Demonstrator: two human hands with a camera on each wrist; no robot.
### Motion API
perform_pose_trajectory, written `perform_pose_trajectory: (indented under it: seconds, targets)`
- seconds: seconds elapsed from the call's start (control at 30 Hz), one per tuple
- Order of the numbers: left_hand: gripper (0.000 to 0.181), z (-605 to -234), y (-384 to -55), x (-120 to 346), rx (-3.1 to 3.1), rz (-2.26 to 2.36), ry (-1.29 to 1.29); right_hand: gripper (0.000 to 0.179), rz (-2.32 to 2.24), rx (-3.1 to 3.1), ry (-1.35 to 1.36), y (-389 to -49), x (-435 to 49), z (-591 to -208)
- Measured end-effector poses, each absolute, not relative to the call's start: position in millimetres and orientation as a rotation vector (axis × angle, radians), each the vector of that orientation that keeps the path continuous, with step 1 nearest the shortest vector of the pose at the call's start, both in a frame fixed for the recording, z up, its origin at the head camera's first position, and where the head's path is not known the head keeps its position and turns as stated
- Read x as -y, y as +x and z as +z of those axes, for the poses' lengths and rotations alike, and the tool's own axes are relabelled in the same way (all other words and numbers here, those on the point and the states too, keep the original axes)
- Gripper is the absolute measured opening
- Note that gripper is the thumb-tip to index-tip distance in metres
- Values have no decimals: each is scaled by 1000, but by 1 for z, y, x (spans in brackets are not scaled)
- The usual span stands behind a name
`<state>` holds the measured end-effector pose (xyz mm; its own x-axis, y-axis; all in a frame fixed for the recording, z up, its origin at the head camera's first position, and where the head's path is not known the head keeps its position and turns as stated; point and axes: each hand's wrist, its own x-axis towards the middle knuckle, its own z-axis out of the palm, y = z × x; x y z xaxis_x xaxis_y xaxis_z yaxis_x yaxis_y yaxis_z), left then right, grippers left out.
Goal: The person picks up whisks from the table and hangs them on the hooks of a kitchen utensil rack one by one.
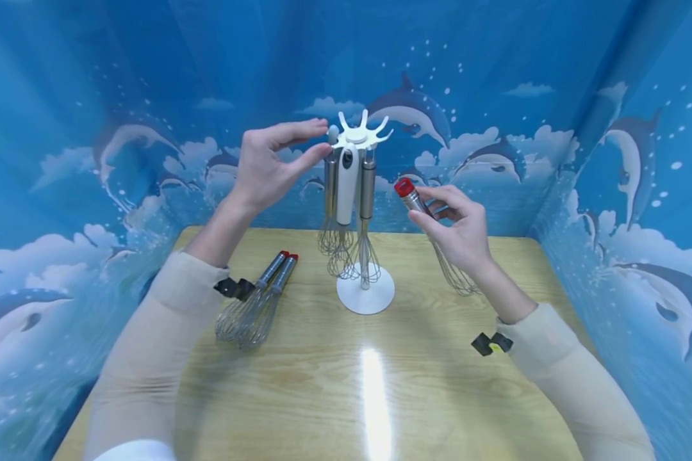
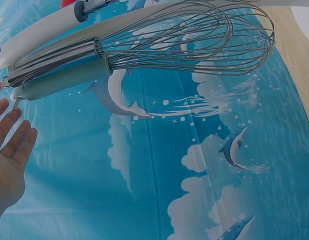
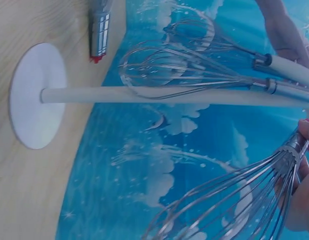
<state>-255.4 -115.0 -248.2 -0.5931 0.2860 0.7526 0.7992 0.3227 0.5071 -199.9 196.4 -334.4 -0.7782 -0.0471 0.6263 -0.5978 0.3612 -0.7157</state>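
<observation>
In the head view, a white rack [image 1: 357, 135] with curved prongs stands on a round base [image 1: 376, 302]. Several whisks hang from it, among them a white-handled whisk [image 1: 346, 195] in front and a steel-handled whisk [image 1: 368, 192] on the right. My left hand [image 1: 268, 163] is at the rack's left side, its fingers extended by the top of a hanging handle; whether they touch it I cannot tell. To the right of the rack, my right hand [image 1: 461, 224] pinches the steel handle of a red-capped whisk [image 1: 415, 200], tilted with its wires [image 3: 214, 195] downward.
Two red-capped whisks [image 1: 273, 291] lie side by side on the wooden table [image 1: 300, 397], left of the rack. A blue dolphin-print curtain [image 1: 236, 57] encloses the table at the back and sides.
</observation>
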Motion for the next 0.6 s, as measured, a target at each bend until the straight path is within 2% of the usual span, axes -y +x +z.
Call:
perform_pose_trajectory:
  seconds: [0.6]
  targets:
    - [26, -249, -255, 115, 2037, -1239, -963, 36, 1540, 1928, 717, -210, -176, -290]
